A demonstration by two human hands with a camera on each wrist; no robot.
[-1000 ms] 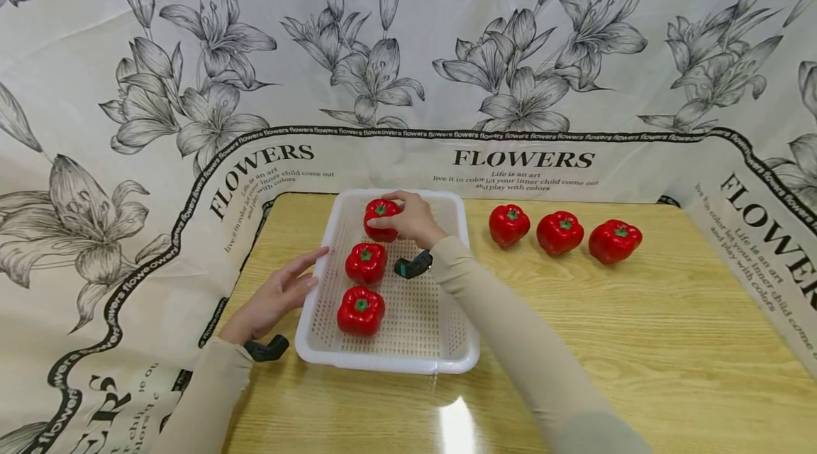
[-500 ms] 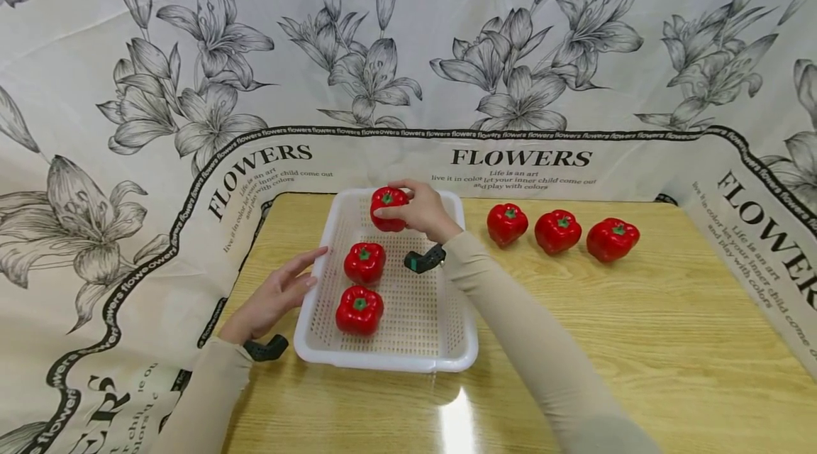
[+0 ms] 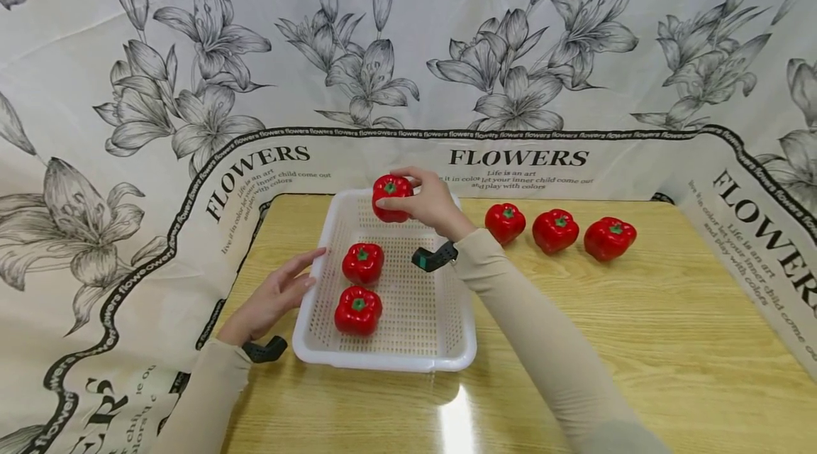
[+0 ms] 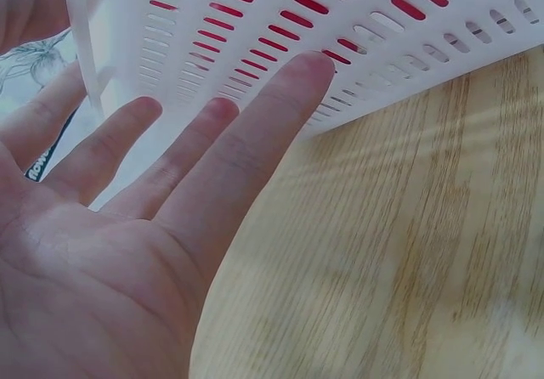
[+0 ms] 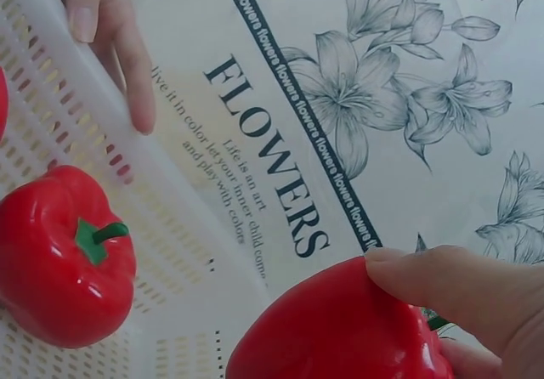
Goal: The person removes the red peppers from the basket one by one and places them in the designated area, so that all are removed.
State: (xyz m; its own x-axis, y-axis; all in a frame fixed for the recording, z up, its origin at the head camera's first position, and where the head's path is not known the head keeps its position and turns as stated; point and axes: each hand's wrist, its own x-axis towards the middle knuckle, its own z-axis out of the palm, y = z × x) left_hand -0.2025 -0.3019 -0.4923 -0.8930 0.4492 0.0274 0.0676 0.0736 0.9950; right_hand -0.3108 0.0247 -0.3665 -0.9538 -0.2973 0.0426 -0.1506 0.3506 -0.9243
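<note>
My right hand [image 3: 432,202] holds a red bell pepper [image 3: 391,197] with a green stem, raised at the far end of the white plastic basket [image 3: 383,363]. In the right wrist view the thumb presses on the held bell pepper [image 5: 331,332]. Two more peppers sit inside the basket along its left side: the middle bell pepper [image 3: 362,264] and the near bell pepper [image 3: 358,311]. My left hand [image 3: 274,298] is at the basket's left rim. In the left wrist view its fingers [image 4: 246,149] reach out, nearly straight, against the slotted wall.
To the right of the basket, three red bell peppers stand in a row on the wooden table: one near the basket [image 3: 505,223], a middle pepper [image 3: 555,231] and a right-hand pepper [image 3: 610,238]. A flower-printed cloth [image 3: 383,14] hangs behind and at both sides.
My right hand has lifted the bell pepper from the far left of the basket, moving it up and slightly right. The left hand stays at the rim.
</note>
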